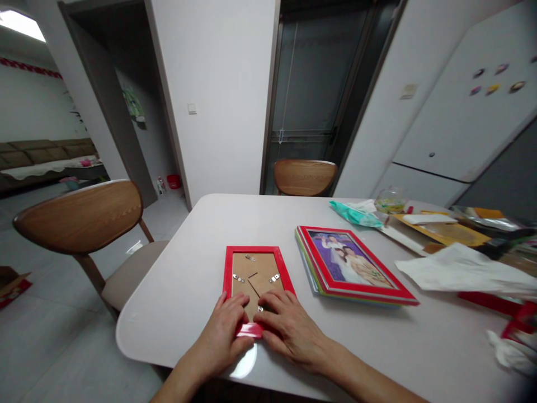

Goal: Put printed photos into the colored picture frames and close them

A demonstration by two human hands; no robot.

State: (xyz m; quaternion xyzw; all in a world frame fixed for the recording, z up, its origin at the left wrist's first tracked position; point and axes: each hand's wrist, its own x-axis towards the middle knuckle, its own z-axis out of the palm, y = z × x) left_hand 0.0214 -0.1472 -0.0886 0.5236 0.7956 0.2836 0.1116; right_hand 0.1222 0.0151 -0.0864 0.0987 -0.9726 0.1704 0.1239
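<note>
A red picture frame lies face down on the table, its brown backing board upward with metal clips around the edge. A slot and a thin dark strip show in the middle of the board. My left hand grips the frame's near left corner, fingers curled over the rim and thumb at the near edge. Across the near right corner rests my right hand, closed on the frame, its fingertips by the near metal clip. My fingers partly cover that clip and the frame's near end.
To the right sits a stack of picture frames, a photo in the top one. Beyond are a green packet, a glass jar, yellow envelopes and white paper. Wooden chairs stand at the left and far side.
</note>
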